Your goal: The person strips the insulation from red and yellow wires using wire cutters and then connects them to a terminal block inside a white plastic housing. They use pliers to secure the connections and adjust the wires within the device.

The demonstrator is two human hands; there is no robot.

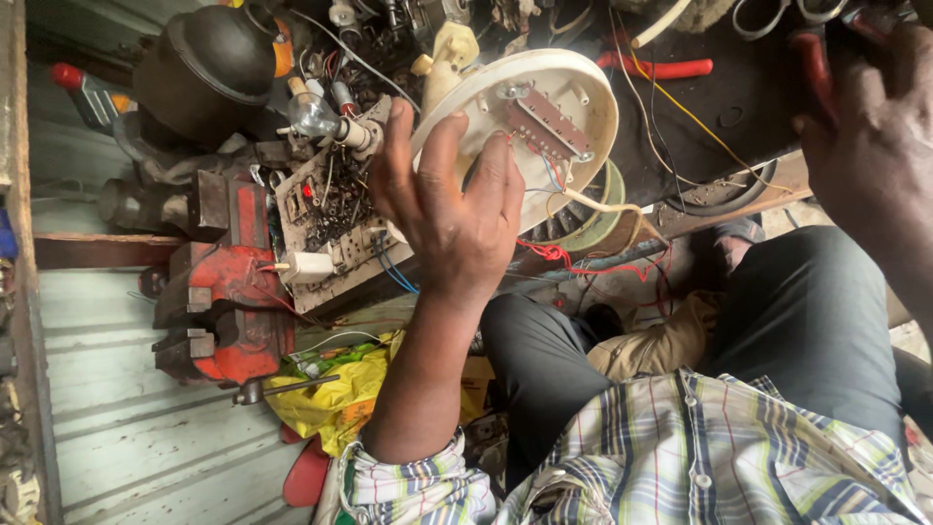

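left hand (449,209) is gripping the round cream casing (530,126) w/ fingers spread on its rim, tilting it over the table (739,107). right hand (870,146) is closing on red-handled pliers (814,60), well apart. yellow plastic bag (335,394) is lying lower left, red vise (228,292) beside it.

Illumination is soft and diffuse, consistent with daylight; no hard shadows are cast. The cream round housing (530,126) is rendered brightest, with no blown glare. The upper right region is underexposed, and detail is lost there. The right hand (875,146) is slightly blurred. Mild wide-angle stretching is observed at the edges.
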